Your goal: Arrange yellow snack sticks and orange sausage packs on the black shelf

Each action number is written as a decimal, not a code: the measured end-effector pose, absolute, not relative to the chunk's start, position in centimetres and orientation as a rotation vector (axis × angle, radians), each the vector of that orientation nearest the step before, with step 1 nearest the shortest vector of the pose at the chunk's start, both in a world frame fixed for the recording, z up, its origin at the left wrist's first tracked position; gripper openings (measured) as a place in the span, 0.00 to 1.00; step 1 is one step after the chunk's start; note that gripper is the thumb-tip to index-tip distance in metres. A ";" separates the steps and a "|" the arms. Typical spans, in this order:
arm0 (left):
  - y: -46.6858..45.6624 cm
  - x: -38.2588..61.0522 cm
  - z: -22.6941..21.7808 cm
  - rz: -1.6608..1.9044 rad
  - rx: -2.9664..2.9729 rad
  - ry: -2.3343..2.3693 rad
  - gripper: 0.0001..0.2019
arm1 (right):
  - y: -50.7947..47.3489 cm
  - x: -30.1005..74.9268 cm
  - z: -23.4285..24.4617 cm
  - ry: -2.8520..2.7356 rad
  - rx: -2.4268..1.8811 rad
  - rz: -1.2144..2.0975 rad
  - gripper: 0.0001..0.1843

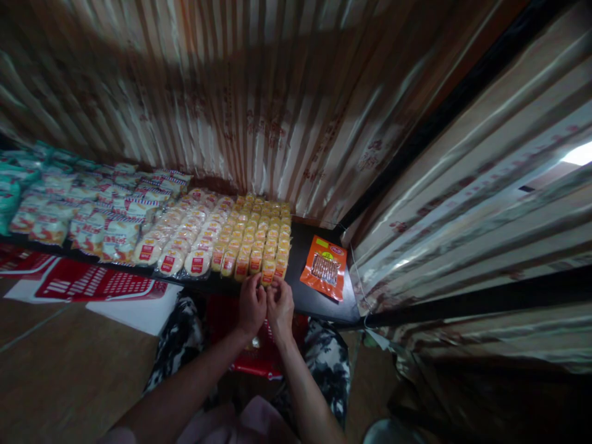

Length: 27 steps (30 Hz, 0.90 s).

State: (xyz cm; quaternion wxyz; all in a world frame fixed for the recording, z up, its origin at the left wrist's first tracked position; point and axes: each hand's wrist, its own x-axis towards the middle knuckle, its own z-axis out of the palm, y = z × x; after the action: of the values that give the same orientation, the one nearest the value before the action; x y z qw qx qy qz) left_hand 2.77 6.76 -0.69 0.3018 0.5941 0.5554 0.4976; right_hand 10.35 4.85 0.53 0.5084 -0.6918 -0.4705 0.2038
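At the front edge of the black shelf [300, 302], both my hands meet at the rows of small yellow wrapped snacks [252, 237]. My left hand [252, 307] has its fingers closed at the lower left of a yellow snack packet [268, 271] with a red label. From the other side, my right hand [280, 306] pinches at the same packet; its lower end is hidden by my fingers. Left of these stand rows of round white wrapped cakes [198, 262] with red labels.
An orange snack bag [325, 268] lies on the shelf's right end. Blue-and-white bags [120, 237] and green bags [9, 191] fill the left. Red baskets [99, 280] sit below, with another red basket [256, 364] between my legs. Pleated curtain [277, 105] hangs behind.
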 end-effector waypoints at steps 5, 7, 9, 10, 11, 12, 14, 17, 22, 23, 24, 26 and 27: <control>7.3 2.6 -0.1 1.287 1.646 1.516 0.16 | 5.1 10.1 0.2 -1.132 -1.657 0.500 0.18; 7.5 2.6 0.1 1.268 1.663 1.537 0.17 | 5.3 10.1 0.1 -1.140 -1.664 0.467 0.17; 7.7 2.6 0.2 1.250 1.683 1.538 0.17 | 5.5 10.1 0.0 -1.155 -1.670 0.433 0.17; 7.8 2.7 0.2 1.247 1.688 1.534 0.18 | 5.6 10.1 -0.1 -1.163 -1.671 0.419 0.17; 7.9 2.7 0.2 1.248 1.690 1.529 0.18 | 5.7 10.1 -0.2 -1.168 -1.673 0.406 0.17; 7.9 2.7 0.1 1.253 1.689 1.524 0.18 | 5.8 10.1 -0.2 -1.173 -1.675 0.392 0.17; 8.1 2.8 -0.2 1.271 1.685 1.517 0.18 | 5.9 10.1 -0.4 -1.183 -1.677 0.371 0.17; 8.1 2.9 -0.9 1.298 1.692 1.511 0.18 | 5.9 10.2 -0.5 -1.207 -1.662 0.352 0.16; 7.8 2.6 -1.7 1.297 1.756 1.506 0.18 | 5.8 10.2 -0.4 -1.212 -1.630 0.346 0.15; 7.8 2.5 -1.8 1.290 1.786 1.505 0.19 | 5.7 10.2 -0.4 -1.216 -1.622 0.358 0.15; 7.7 2.4 -1.9 1.283 1.820 1.509 0.18 | 5.7 10.3 -0.3 -1.221 -1.615 0.370 0.15; 7.6 2.2 -1.9 1.265 1.906 1.520 0.18 | 5.6 10.5 -0.3 -1.231 -1.597 0.386 0.15; 7.5 2.1 -1.8 1.254 1.956 1.527 0.18 | 5.6 10.5 -0.3 -1.236 -1.589 0.390 0.14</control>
State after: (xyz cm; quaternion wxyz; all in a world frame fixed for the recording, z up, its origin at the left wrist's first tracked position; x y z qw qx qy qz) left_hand 2.05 7.51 -1.84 0.1797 0.6921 0.5403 0.4437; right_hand 10.54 5.58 -0.28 0.5188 -0.6623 -0.5155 0.1625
